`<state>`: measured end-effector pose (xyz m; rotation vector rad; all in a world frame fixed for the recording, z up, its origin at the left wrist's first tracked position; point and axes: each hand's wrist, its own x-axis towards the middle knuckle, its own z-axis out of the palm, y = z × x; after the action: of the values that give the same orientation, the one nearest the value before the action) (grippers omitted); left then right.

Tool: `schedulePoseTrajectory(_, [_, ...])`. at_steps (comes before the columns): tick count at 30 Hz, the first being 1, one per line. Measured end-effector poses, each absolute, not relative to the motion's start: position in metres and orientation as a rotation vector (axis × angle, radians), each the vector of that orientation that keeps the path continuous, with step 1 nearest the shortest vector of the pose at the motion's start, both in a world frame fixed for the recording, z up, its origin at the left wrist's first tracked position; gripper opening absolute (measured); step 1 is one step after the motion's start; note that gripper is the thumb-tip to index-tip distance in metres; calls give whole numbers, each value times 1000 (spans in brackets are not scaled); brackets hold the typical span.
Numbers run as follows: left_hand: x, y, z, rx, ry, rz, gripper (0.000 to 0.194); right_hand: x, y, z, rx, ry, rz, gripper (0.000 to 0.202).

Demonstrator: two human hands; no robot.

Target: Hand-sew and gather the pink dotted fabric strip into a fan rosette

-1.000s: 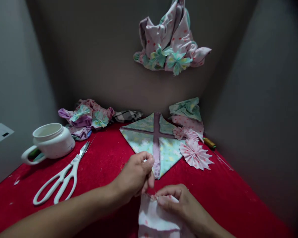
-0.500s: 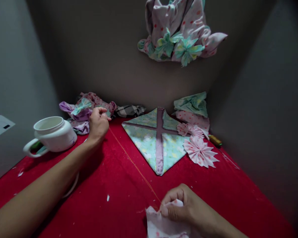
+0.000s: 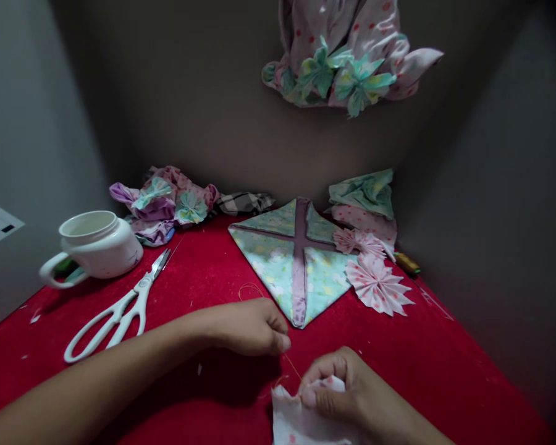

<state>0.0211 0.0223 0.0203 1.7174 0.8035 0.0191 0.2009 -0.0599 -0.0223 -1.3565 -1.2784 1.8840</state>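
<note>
A small piece of dotted white cloth [image 3: 290, 423] is seen at the bottom edge of the view, at the near side of a red-covered counter [image 3: 412, 364], its lower part cut off. Its top edge is pinched between thumb and fingers of the right hand [image 3: 347, 392], in a narrow, closed grip. An orange thread [image 3: 293, 366] is stretched from that edge toward the left hand [image 3: 254, 327], whose fingers are curled closed and by which the thread appears to be pinched; whether a needle is held there cannot be told. Scissors [image 3: 143, 285] are laid beyond the left forearm, and a green panel [image 3: 269, 266] beyond both hands.

The cloth looks thin, light and soft, likely to be creased or folded easily rather than broken. It is best held by the gathered top edge, close to where the thread meets it, so that the stitching is supported. The thread is probably slippery and easily tangled; if it is pulled hard, the cloth may be puckered or the thread snapped, so gentle, even tension is called for.
</note>
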Motion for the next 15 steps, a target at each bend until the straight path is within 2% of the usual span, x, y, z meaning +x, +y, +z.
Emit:
schedulePoseTrajectory(3, [13,42,25,1723,913,222,31,202,-59,-20,-1372,-1312,1891,34])
schedulePoseTrajectory(8, [-2,71,39,1639,1190,606,30,200,-60,-17,-1390,-1277,1878,33])
schedulePoseTrajectory(15, [-15,87,38,1579,1401,898,31,199,-62,-17,-1413,-1233,1862,31])
